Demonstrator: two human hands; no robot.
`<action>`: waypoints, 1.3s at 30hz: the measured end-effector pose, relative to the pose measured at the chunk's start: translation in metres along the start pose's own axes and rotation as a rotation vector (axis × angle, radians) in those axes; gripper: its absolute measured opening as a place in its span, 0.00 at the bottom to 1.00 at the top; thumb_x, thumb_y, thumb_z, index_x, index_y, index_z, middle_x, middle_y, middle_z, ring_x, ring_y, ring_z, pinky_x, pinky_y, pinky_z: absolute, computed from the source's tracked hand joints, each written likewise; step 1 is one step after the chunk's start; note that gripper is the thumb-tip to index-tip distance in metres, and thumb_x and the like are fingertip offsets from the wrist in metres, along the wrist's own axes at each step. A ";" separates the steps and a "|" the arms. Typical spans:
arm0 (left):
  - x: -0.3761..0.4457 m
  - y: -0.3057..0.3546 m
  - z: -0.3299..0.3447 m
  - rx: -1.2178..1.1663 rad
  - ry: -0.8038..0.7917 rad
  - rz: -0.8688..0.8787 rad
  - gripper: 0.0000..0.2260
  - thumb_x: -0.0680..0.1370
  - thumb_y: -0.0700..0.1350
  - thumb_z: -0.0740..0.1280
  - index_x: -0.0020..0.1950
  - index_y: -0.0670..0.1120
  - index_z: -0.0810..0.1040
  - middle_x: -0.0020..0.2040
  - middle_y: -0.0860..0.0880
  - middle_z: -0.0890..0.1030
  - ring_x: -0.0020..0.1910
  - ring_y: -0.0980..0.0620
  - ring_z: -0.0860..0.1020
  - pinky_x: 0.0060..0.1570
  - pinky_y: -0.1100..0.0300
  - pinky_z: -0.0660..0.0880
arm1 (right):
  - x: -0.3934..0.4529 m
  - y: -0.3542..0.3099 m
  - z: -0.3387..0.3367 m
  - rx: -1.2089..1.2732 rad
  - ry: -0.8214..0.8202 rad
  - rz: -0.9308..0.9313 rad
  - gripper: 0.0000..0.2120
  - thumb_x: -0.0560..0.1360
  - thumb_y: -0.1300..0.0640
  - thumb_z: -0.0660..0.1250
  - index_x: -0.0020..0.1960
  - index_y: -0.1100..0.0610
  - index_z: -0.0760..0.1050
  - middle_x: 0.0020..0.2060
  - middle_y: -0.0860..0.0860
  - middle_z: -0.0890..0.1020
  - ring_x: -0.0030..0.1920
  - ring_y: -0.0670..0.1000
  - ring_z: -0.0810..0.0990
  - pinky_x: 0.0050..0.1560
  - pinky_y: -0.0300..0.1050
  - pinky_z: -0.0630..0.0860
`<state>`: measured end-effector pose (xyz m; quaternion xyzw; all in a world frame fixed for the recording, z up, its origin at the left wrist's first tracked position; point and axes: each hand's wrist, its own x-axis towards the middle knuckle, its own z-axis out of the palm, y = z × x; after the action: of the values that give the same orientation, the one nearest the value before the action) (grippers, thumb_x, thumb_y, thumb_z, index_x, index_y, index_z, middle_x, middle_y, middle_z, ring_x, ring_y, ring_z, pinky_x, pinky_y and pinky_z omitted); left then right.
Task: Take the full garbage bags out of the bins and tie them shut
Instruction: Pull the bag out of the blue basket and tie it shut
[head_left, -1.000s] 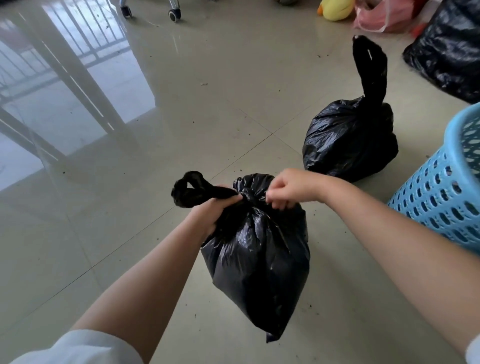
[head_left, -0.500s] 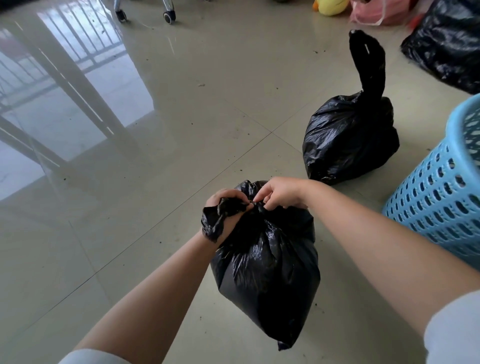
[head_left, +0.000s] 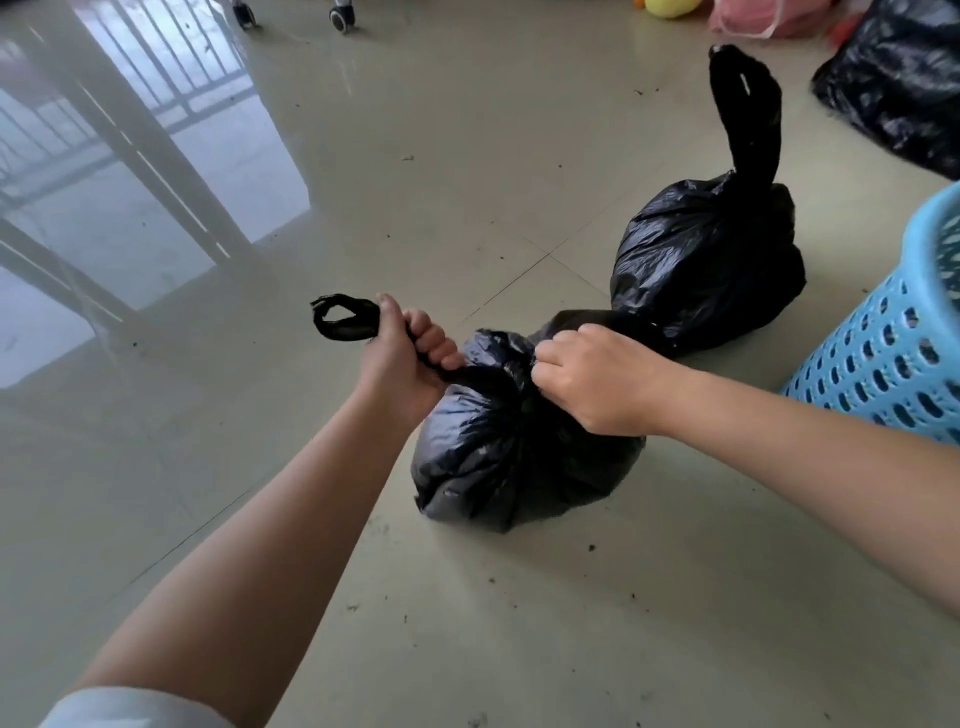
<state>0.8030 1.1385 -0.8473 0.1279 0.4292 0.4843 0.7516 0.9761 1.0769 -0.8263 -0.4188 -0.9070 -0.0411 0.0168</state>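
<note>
While the black garbage bag (head_left: 519, 447) rests on the tiled floor (head_left: 467, 182) in front of the person, both hands are clamped on its gathered top and drawn apart from each other. The left hand (head_left: 400, 358) grips one twisted handle strip (head_left: 345, 317), whose looped end sticks out past the fist to the left. The right hand (head_left: 592, 379) pinches the opposite strip at the neck of the bag, fingers curled; the strip itself is mostly hidden under the hand. This opposed hold appears intended to pull the knot tight, with the floor carrying the bag's weight so that neither hand has to lift.

A second bag (head_left: 706, 260) stands just behind the first, touching or nearly touching it, with its long tail upright; it appears already closed. A blue perforated bin (head_left: 883, 358) stands close on the right, near the right forearm. A further black bag (head_left: 898, 88) lies at the far right edge.

Open room lies to the left, where the floor is bare up to the bright window reflection. The left hand can therefore extend its pull freely. The right hand has less travel before the forearm meets the bin rim, so the tightening pull is best taken mainly leftward.
</note>
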 end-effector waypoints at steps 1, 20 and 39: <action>0.000 -0.003 -0.003 0.068 0.060 -0.024 0.31 0.80 0.60 0.45 0.19 0.47 0.59 0.14 0.53 0.57 0.12 0.55 0.57 0.16 0.73 0.56 | -0.004 -0.002 0.004 -0.010 -0.011 -0.004 0.10 0.57 0.64 0.76 0.29 0.59 0.74 0.25 0.53 0.78 0.26 0.55 0.77 0.25 0.38 0.71; 0.008 -0.020 -0.016 1.136 0.157 0.036 0.17 0.77 0.57 0.59 0.41 0.43 0.70 0.33 0.46 0.69 0.30 0.51 0.67 0.31 0.58 0.70 | -0.038 0.009 0.057 0.171 -0.299 0.187 0.14 0.79 0.53 0.52 0.53 0.58 0.72 0.51 0.52 0.77 0.56 0.53 0.71 0.54 0.42 0.63; -0.021 0.058 0.150 1.460 -0.221 0.173 0.14 0.72 0.31 0.55 0.33 0.47 0.72 0.34 0.48 0.74 0.37 0.51 0.74 0.36 0.62 0.75 | 0.007 0.192 -0.079 0.236 0.274 1.126 0.32 0.70 0.57 0.69 0.68 0.64 0.59 0.67 0.64 0.64 0.67 0.62 0.63 0.64 0.53 0.65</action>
<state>0.8789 1.1830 -0.7114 0.6762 0.5521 0.1174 0.4734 1.1169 1.1991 -0.7359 -0.8219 -0.5331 0.0218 0.1996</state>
